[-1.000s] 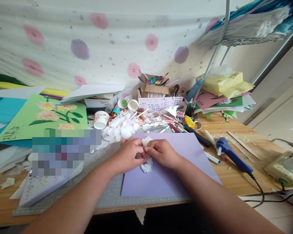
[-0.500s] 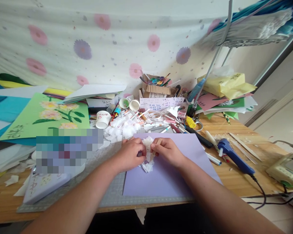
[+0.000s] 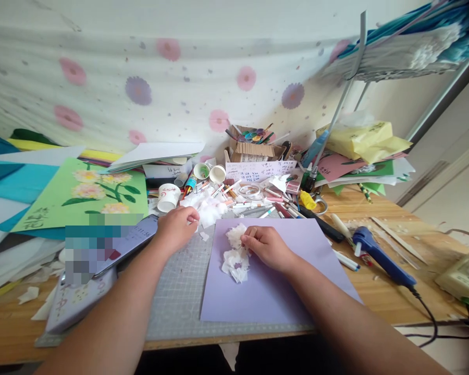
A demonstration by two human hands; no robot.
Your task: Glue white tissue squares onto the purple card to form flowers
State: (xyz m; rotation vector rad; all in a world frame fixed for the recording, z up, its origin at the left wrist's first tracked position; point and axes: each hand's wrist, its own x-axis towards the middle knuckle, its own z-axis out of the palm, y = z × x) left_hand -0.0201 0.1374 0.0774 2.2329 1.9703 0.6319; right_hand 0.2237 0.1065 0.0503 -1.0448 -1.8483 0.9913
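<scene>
Backdrop: pale cloth printed with pink and purple flowers (image 3: 140, 88) hangs behind a cluttered wooden desk (image 3: 379, 284).
Work surface: grey gridded cutting mat (image 3: 180, 291) lies at the near desk edge, with a lilac sheet of card (image 3: 281, 291) on its right part.
Task's thing: white crumpled tissue-paper flower (image 3: 236, 255) lies on the upper left part of the lilac card.
Right hand (image 3: 269, 247): fingers pinched on the flower's upper part, hand resting on the card.
Left hand (image 3: 176, 226): curled at the mat's far edge, fingertips touching the pile of white paper scraps (image 3: 209, 205); whether it grips a scrap I cannot tell.
Behind the hands: white paper cup (image 3: 168, 197), loose markers and pens (image 3: 258, 205), a roll of clear tape (image 3: 249, 190) and a brown cardboard box of supplies (image 3: 254, 146) crowd the back of the desk.
Left side: green card with painted flowers (image 3: 78, 200) and a phone (image 3: 135, 237) lie just beside the left forearm.
Right side: blue glue gun with black cord (image 3: 379, 252) lies near the card's right edge; wood strips (image 3: 393, 237) lie beyond it.
Open room: bare card below the flower and bare mat between the forearms; bare wood near the front right edge.
</scene>
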